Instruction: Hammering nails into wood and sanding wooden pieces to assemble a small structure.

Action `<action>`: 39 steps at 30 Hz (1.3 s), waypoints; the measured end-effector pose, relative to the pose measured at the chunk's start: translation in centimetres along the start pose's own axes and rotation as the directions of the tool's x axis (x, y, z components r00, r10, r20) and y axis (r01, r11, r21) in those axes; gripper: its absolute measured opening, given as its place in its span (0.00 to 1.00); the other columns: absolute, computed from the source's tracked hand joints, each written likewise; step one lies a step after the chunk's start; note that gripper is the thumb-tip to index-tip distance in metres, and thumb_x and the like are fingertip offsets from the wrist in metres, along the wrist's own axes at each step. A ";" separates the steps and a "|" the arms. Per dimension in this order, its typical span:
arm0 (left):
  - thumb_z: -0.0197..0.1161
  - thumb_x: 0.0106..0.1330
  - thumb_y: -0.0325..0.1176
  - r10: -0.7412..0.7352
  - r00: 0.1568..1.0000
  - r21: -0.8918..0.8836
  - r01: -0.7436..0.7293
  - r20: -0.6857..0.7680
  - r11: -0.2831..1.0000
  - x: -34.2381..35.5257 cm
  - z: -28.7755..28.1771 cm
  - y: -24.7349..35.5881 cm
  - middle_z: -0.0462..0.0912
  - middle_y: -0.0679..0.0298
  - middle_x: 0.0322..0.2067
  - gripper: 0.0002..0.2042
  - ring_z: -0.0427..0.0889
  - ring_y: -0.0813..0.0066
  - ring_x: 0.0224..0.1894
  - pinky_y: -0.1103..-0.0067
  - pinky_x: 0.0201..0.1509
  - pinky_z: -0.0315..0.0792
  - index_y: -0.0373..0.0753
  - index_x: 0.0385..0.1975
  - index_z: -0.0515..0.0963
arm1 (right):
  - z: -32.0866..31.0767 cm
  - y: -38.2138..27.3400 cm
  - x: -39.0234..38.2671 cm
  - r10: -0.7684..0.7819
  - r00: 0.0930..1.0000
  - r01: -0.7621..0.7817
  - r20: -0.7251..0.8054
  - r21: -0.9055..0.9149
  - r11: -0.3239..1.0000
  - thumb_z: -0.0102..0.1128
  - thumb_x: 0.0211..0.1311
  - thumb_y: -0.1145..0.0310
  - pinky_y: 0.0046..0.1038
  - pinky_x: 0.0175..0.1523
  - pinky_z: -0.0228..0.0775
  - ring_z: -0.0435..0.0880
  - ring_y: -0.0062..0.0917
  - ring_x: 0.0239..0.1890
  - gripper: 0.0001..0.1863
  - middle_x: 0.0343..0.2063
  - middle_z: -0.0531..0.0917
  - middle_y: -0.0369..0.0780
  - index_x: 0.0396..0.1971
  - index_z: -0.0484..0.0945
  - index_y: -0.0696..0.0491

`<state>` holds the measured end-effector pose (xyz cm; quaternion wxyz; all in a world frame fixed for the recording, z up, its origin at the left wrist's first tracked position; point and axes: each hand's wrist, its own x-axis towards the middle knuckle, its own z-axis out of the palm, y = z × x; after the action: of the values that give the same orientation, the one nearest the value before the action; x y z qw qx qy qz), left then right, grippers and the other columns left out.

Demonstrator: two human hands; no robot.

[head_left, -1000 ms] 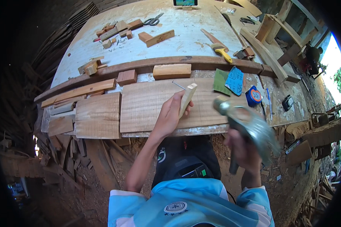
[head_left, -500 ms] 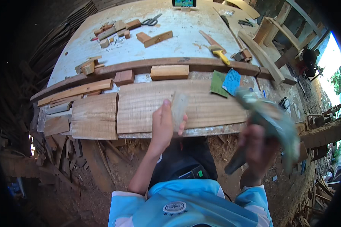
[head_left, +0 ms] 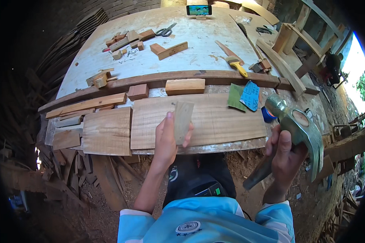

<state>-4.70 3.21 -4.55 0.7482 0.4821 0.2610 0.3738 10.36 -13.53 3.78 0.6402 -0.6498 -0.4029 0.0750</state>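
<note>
My left hand is closed around a small pale wood block, held tilted above the near edge of a wide board. A nail shows by the block's upper left corner; whether it is in the block I cannot tell. In my right hand is a claw hammer, gripped by its dark handle close under the head. The hammer's claw curves down to the right, over the bench's right front. The wide board lies flat on the bench below the block, with a shorter board to its left.
A long wooden rail crosses the bench. Along it lie a reddish block, a pale block, and green and blue sandpaper. Beyond are a yellow-handled brush, scissors, offcuts and a propped phone.
The left hand and its block have shifted left over the board. The hammer, blurred before, is now sharper, and a blue round thing shows beside its head. The whole view has tilted slightly.
</note>
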 end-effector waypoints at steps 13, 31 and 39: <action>0.60 0.63 0.34 0.180 0.977 0.441 -0.213 0.116 0.872 1.5 -1.2 -0.2 0.77 0.62 0.40 0.19 0.73 0.81 0.38 0.83 0.43 0.68 0.37 0.54 0.71 | 3.9 12.1 6.1 -0.068 0.819 0.500 0.570 -0.650 0.571 0.63 0.50 0.67 0.37 0.34 0.70 0.79 0.39 0.34 0.25 0.30 0.76 0.42 0.49 0.67 0.52; 0.62 0.54 0.20 0.462 0.667 0.613 -0.736 0.584 0.286 1.8 1.3 1.4 0.76 0.52 0.38 0.19 0.78 0.54 0.38 0.74 0.38 0.72 0.35 0.47 0.72 | 9.6 6.2 5.7 0.087 0.770 -0.342 0.632 0.294 0.892 0.34 0.70 0.48 0.27 0.49 0.66 0.76 0.23 0.40 0.29 0.37 0.78 0.41 0.40 0.76 0.59; 0.59 0.59 0.25 0.117 0.848 0.504 -0.411 0.517 0.760 -1.0 1.4 1.2 0.74 0.51 0.39 0.20 0.76 0.59 0.43 0.73 0.47 0.68 0.36 0.51 0.65 | 8.0 6.6 3.9 -0.007 0.723 -0.298 0.691 0.321 0.899 0.46 0.68 0.56 0.26 0.48 0.65 0.74 0.21 0.39 0.20 0.34 0.78 0.40 0.35 0.77 0.59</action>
<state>-4.65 1.96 -2.84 0.5346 0.7988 0.1096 0.2533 10.89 -4.03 -1.86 0.5625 -0.4584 -0.5290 0.4401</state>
